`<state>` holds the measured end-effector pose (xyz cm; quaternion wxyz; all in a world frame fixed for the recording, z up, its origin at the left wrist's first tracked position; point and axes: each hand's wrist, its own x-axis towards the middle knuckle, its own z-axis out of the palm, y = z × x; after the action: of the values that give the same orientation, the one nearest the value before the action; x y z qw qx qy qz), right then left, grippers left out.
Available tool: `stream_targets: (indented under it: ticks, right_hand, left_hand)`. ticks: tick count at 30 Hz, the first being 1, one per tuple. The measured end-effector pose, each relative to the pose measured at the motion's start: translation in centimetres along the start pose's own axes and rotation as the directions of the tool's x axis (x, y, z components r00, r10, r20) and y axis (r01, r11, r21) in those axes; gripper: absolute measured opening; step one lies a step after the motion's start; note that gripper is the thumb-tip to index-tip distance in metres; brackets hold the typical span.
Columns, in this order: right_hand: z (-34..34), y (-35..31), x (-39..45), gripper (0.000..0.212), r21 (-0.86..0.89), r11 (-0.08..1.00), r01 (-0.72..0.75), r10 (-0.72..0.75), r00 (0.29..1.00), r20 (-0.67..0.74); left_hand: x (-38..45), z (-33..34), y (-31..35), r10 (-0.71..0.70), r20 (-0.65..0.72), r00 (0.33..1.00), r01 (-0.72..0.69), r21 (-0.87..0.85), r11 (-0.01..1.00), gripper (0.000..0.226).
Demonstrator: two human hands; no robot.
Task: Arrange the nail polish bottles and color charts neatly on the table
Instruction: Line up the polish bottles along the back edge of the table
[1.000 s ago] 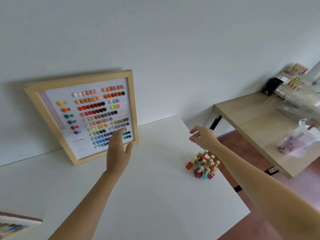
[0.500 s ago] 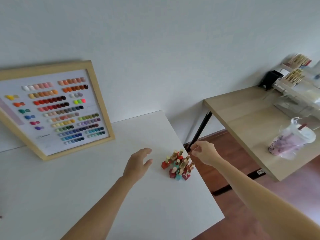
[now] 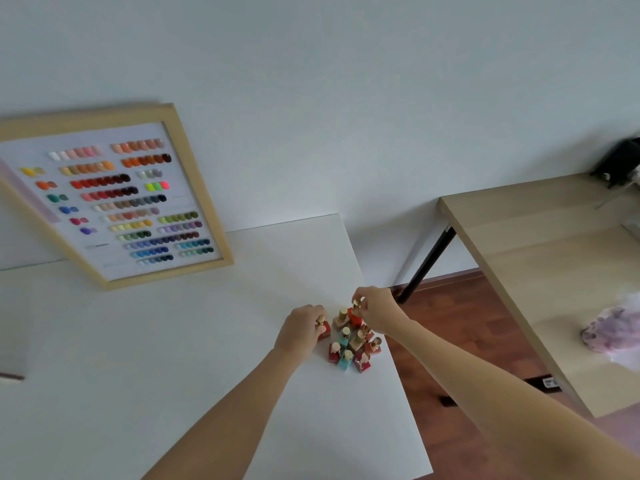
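Note:
A cluster of several small nail polish bottles (image 3: 351,344) with gold caps, red, teal and tan, stands near the right edge of the white table (image 3: 173,358). My left hand (image 3: 303,329) grips a red bottle (image 3: 323,329) at the cluster's left side. My right hand (image 3: 375,308) pinches the gold cap of a red bottle (image 3: 355,315) at the cluster's far end. A wood-framed color chart (image 3: 114,199) with rows of colored nail tips leans against the wall at the back left.
A wooden side table (image 3: 540,271) with black legs stands to the right, carrying a plastic bag (image 3: 613,329) and a black object (image 3: 620,162). Brown floor shows between the tables. Another frame's corner (image 3: 10,375) peeks in at the left edge.
My left hand left the color chart and came down to the bottle cluster. My right hand dropped onto the cluster too. Both hands closed on bottles.

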<state>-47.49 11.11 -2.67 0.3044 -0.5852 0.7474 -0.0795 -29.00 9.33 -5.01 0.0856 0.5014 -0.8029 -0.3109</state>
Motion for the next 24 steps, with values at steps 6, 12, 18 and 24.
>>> stream_targets:
  ticks: [6,12,18,24]
  right_hand:
    - [-0.7,-0.7,2.5,0.019,-0.01,0.993,0.118,-0.118,0.993,-0.023]
    - [-0.5,-2.7,5.1,0.024,0.023,0.979,0.2,-0.202,0.977,0.07]
    - [0.2,-2.1,5.4,0.034,0.103,0.976,0.191,-0.204,0.971,0.129]
    - [-1.1,4.4,2.6,0.064,-0.007,0.999,0.051,-0.047,0.967,0.251]
  left_hand:
    - [1.8,-1.3,-1.6,0.008,-0.003,1.0,-0.008,0.069,0.998,0.019]
    - [3.9,-2.1,-2.1,0.047,0.001,0.999,-0.047,0.056,0.997,0.017]
    - [4.4,-1.4,-2.5,0.03,-0.011,0.999,-0.03,-0.024,0.999,0.032]
    - [5.4,-1.1,-2.1,0.038,0.114,0.993,-0.045,0.059,0.997,0.081]
